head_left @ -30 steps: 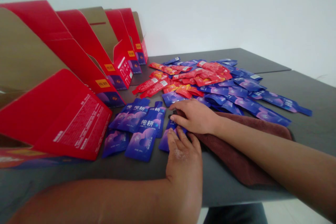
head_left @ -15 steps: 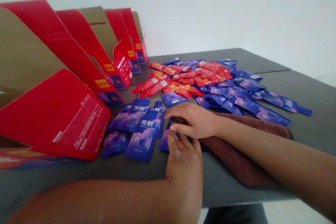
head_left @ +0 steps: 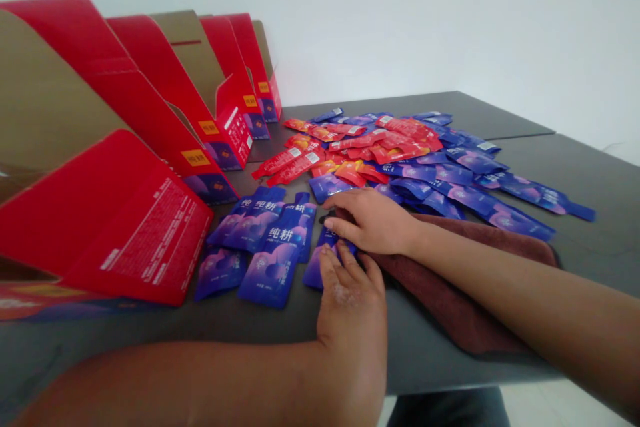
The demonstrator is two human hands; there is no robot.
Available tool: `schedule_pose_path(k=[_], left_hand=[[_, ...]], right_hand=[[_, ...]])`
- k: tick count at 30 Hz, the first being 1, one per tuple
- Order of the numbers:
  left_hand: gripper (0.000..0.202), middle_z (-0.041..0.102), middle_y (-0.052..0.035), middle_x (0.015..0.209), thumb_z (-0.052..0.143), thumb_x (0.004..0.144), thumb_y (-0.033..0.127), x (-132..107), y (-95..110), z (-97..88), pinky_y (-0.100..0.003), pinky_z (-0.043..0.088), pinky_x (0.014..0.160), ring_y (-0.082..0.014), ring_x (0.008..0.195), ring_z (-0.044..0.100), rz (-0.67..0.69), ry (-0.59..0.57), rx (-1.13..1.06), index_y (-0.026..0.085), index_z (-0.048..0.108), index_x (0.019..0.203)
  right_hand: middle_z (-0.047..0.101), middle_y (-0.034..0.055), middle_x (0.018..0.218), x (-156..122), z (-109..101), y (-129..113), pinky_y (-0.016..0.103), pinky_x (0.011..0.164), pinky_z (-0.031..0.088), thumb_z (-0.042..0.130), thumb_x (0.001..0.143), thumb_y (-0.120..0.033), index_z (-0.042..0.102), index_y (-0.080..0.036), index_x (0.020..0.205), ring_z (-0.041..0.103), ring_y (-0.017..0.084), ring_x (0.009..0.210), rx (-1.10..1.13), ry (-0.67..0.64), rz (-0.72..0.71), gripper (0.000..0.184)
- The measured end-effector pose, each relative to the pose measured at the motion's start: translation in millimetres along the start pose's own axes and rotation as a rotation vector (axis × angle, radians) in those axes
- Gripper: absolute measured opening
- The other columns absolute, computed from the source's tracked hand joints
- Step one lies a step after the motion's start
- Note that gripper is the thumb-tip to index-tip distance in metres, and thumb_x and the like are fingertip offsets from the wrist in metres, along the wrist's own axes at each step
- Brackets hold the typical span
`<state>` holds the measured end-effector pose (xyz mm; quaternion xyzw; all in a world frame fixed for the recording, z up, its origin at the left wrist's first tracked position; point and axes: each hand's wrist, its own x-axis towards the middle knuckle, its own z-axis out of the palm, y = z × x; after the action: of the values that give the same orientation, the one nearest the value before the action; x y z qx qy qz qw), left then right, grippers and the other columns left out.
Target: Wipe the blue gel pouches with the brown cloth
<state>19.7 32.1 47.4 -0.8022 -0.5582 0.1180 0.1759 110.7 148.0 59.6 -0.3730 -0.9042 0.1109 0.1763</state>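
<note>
My left hand (head_left: 347,293) and my right hand (head_left: 373,220) meet over a blue foil sachet (head_left: 316,272), and the fingers of both press on it. Its upper part is hidden under my fingers. My right wrist lies above a folded brown microfibre towel (head_left: 450,293). Just left of my hands, several blue sachets with purple print and Chinese lettering (head_left: 270,265) lie overlapping. Beyond my right hand spreads a heap of red sachets (head_left: 350,150) and blue sachets (head_left: 475,161).
Several red-and-kraft cardboard display boxes (head_left: 125,113) stand in a row along the left of the dark grey table (head_left: 575,187). One red printed carton panel (head_left: 135,227) lies nearest, beside the blue sachets. A white wall (head_left: 400,13) rises behind the table.
My right hand has shifted slightly up and away from my left, its fingers curling over the top of the blue sachet. My left hand has barely moved. The heap and boxes stay in place.
</note>
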Motion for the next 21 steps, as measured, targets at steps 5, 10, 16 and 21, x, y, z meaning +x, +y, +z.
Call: schedule_pose_path(k=[5,10,16,21], left_hand=[[0.042,0.061,-0.0238,0.127,0.052,0.087,0.016,-1.0,0.9,0.9,-0.05,0.05,0.097,-0.0346,0.112,0.061,-0.011,0.012,-0.012,0.014,0.057,0.129],[0.043,0.061,-0.024,0.127,0.052,0.087,0.016,-0.5,0.2,0.2,-0.049,0.05,0.097,-0.0344,0.113,0.061,-0.013,0.005,-0.024,0.013,0.056,0.13],[0.044,0.062,-0.0267,0.125,0.049,0.088,0.016,0.3,-0.6,-3.6,-0.048,0.048,0.1,-0.0346,0.113,0.061,0.008,-0.032,0.026,0.01,0.053,0.132],[0.044,0.064,-0.0261,0.123,0.043,0.089,0.012,1.6,-1.1,-6.1,-0.046,0.048,0.099,-0.0322,0.111,0.063,0.012,-0.041,0.073,0.009,0.054,0.131]], right_hand=[[0.07,0.009,0.1,0.6,-0.5,-0.2,0.033,0.081,0.043,0.048,0.092,-0.04,0.064,-0.016,0.114,0.063,0.021,0.092,-0.039,0.005,0.043,0.036],[0.069,0.0111,0.104,-0.4,-0.5,2.0,0.035,0.084,0.043,0.048,0.092,-0.038,0.061,-0.015,0.118,0.062,0.022,0.096,0.039,-0.023,-0.079,0.037],[0.069,0.0094,0.098,-2.2,-1.7,2.4,0.034,0.08,0.044,0.051,0.091,-0.037,0.061,-0.014,0.117,0.062,0.021,0.091,0.131,-0.04,-0.218,0.036],[0.068,0.0084,0.099,-3.1,-2.0,2.5,0.032,0.079,0.044,0.049,0.092,-0.041,0.061,-0.016,0.115,0.061,0.019,0.088,0.183,-0.047,-0.296,0.036]])
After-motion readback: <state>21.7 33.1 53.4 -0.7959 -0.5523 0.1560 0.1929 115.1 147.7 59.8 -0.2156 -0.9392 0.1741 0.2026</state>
